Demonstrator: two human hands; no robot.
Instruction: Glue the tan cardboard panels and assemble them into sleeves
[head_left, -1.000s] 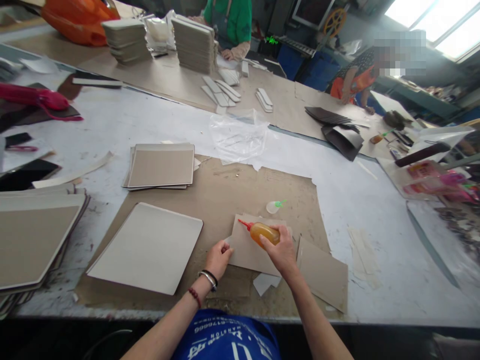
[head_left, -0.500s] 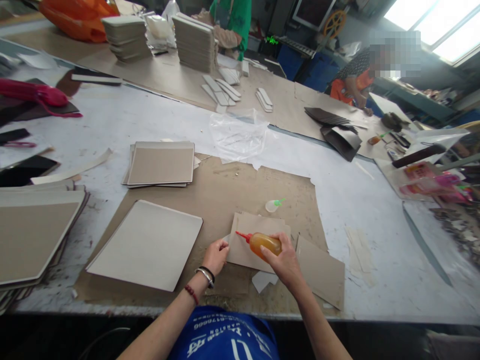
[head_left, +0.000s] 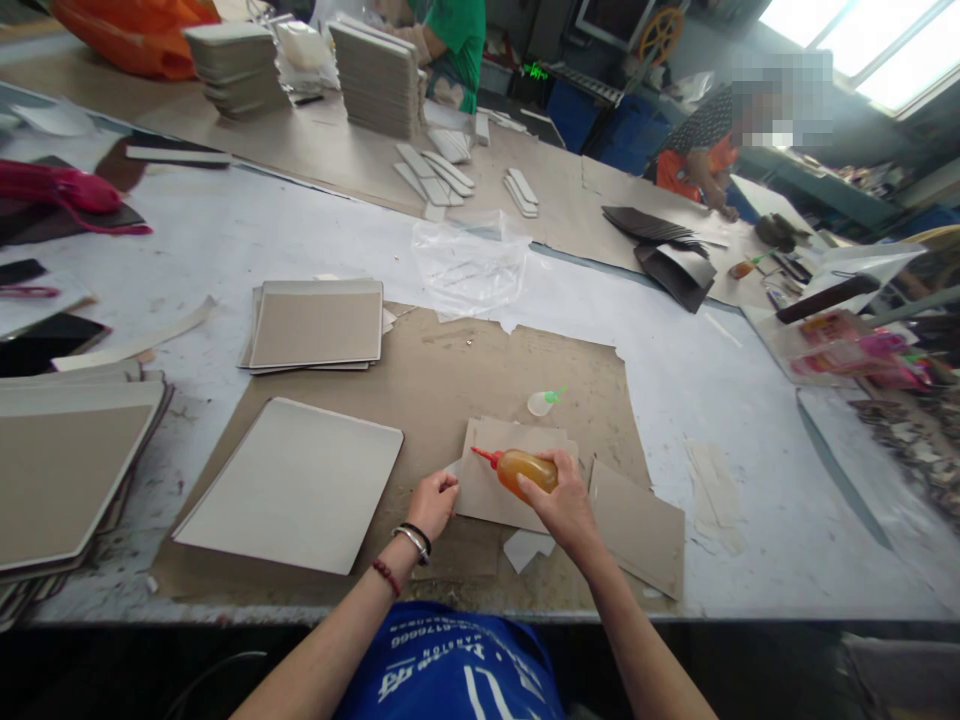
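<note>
My right hand is wrapped round a squeeze bottle of amber liquid with a red nozzle. The bottle lies tilted, its nozzle tip above the left side of a small grey-brown board, which rests on other pieces. At that board's left edge is my left hand, its fingers curled together. A pale sliver shows beside those fingers; whether they grip it is hidden. Beyond the board lies a small clear bottle with a green nozzle.
A large pale board lies to the left, with stacked boards behind it and another pile at far left. More boards lie on the right. Plastic film lies further back. Two people work across the table.
The view has shifted slightly. The red nozzle tip has moved a little toward the board's far edge. My left hand stays by the left edge. The person in green has moved an arm.
</note>
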